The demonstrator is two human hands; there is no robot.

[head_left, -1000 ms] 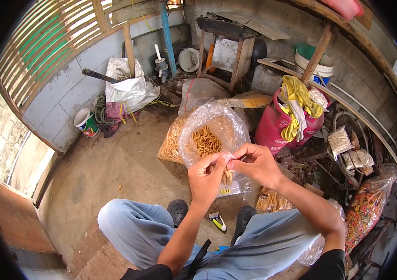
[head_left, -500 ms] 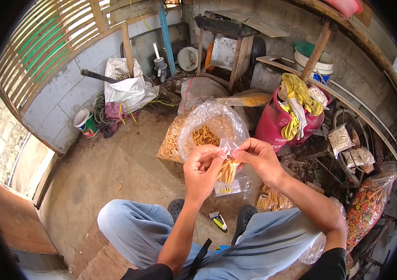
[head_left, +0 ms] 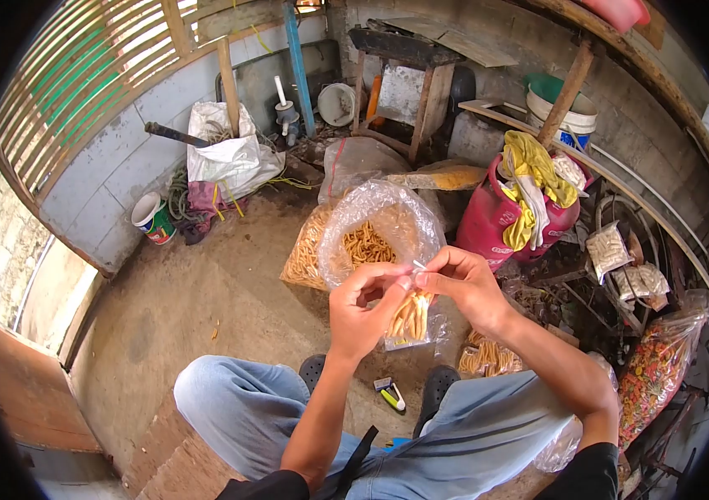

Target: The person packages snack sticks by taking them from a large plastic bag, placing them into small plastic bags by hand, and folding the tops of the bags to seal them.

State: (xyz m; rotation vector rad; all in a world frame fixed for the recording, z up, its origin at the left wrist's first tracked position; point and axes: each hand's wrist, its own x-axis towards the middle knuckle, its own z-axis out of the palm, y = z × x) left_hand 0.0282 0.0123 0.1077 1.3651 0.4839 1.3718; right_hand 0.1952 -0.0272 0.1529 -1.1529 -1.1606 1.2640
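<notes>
A small clear plastic bag of stick snacks [head_left: 409,319] hangs below my two hands. My left hand [head_left: 366,304] pinches one side of its gathered top between thumb and finger. Opposite it, my right hand [head_left: 464,287] pinches the other side, the fingertips almost touching. A pale twisted end of the bag pokes up between them. Just beyond stands a large open clear sack [head_left: 304,250] with more of the brown stick snacks inside. Beneath the small bag lies a flat clear packet [head_left: 435,328] with yellow print, partly covered.
Filled snack bags [head_left: 488,357] lie right of my feet. A green-and-white cutter-like tool [head_left: 389,395] rests on the floor between my shoes. Right stand a pink gas cylinder [head_left: 488,221] draped with yellow cloth and a tall bag of colourful snacks [head_left: 663,367].
The bag's top, flat and spread between my fingers before, is now gathered into a narrow twist. My hands have stayed in nearly the same place.
</notes>
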